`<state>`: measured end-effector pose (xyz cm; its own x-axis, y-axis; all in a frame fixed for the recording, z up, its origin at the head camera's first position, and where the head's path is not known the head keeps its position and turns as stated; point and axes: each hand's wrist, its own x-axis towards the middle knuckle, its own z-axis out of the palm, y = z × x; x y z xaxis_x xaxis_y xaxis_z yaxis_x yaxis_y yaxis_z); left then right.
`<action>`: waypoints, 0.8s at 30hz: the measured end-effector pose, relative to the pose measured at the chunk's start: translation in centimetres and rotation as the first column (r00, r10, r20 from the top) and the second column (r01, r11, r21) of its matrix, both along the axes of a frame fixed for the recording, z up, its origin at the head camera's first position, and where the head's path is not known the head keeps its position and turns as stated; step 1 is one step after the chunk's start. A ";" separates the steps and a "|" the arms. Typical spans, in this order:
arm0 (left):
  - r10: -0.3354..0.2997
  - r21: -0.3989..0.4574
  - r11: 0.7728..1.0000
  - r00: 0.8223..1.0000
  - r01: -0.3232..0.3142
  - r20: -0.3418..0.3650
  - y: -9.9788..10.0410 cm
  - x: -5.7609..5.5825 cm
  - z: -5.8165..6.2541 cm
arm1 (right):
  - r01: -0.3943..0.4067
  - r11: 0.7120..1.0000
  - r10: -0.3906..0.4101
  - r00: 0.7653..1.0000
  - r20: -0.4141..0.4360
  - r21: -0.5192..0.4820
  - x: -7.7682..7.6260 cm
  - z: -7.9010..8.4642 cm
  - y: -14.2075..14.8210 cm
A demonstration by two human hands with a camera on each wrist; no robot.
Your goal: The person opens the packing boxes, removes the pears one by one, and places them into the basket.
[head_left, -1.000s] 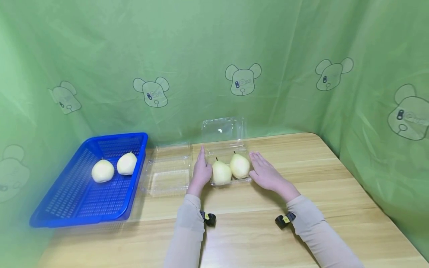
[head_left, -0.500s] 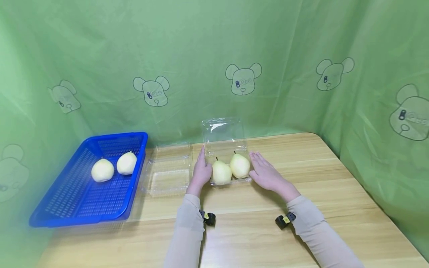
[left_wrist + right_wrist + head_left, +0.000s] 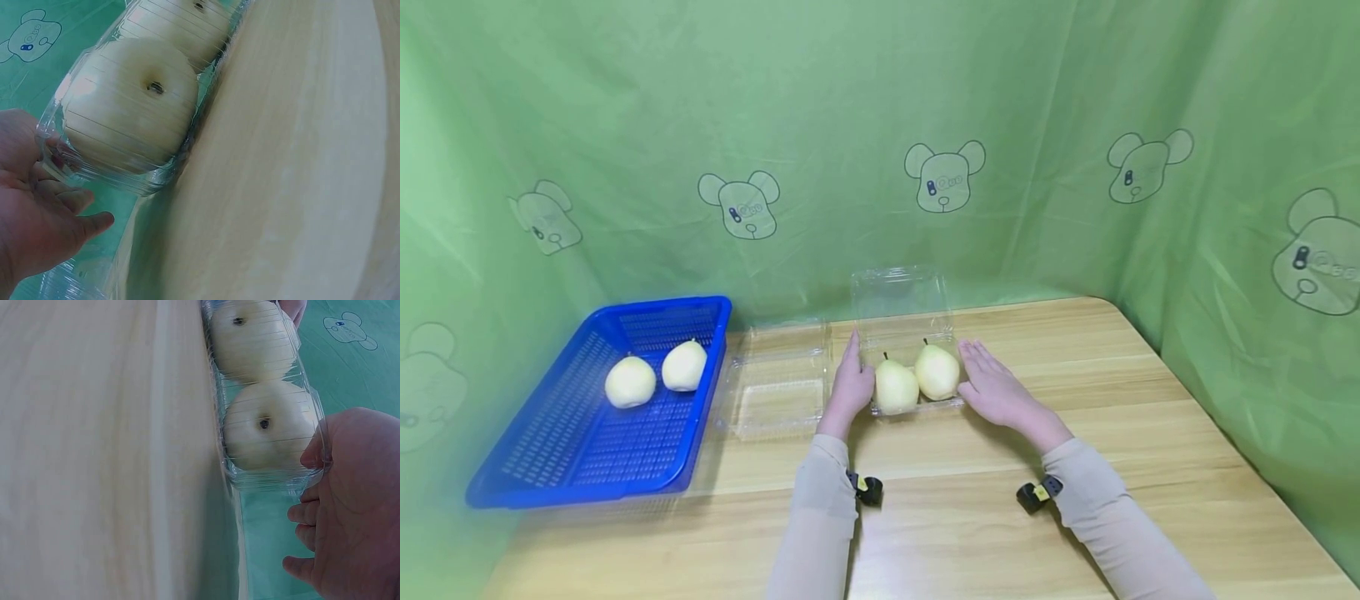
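Note:
Two pale yellow pears, a left one [image 3: 897, 387] and a right one [image 3: 937, 372], sit side by side in a clear plastic clamshell box [image 3: 150, 184] on the table. Its see-through lid [image 3: 901, 292] stands raised at the back. My left hand [image 3: 852, 385] lies along the box's left side with fingers straight, pointing away from me. Along the right side is my right hand [image 3: 996, 387], its fingers extended too. In the right wrist view the right thumb [image 3: 314, 453] touches the box's upper edge, while the other fingers stay loose beside it. Ribbed plastic covers the pears' front in both wrist views.
A second clear box [image 3: 781, 404], opened out, lies left of my left hand. Further left stands a blue plastic basket [image 3: 587, 479] holding two more pears, one [image 3: 630, 382] left of the other [image 3: 684, 367]. A green curtain [image 3: 820, 100] rises behind the wooden table [image 3: 955, 533].
The raised lid has shifted slightly and the bright glare on it has faded. Both hands, the pears and the basket have stayed in place.

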<state>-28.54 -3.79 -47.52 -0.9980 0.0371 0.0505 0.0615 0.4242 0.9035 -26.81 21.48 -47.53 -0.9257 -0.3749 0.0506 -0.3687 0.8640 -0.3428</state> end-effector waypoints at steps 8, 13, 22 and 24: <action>0.003 0.011 1.000 1.000 -0.003 0.007 0.0 -0.1 -0.1 | -0.001 1.000 0.001 1.000 0.004 -0.004 0.0 0.0 0.0; 0.000 0.016 1.000 1.000 0.000 0.011 0.1 -0.1 -0.2 | 0.000 1.000 0.000 1.000 -0.008 -0.006 -0.1 -0.1 0.1; -0.001 0.017 1.000 1.000 0.001 0.019 0.0 -0.1 -0.3 | 0.002 1.000 -0.002 1.000 -0.009 -0.005 -0.1 -0.1 0.1; 0.000 0.017 1.000 1.000 0.000 0.020 0.0 -0.1 -0.3 | 0.001 1.000 -0.001 1.000 -0.010 -0.006 -0.1 -0.1 0.1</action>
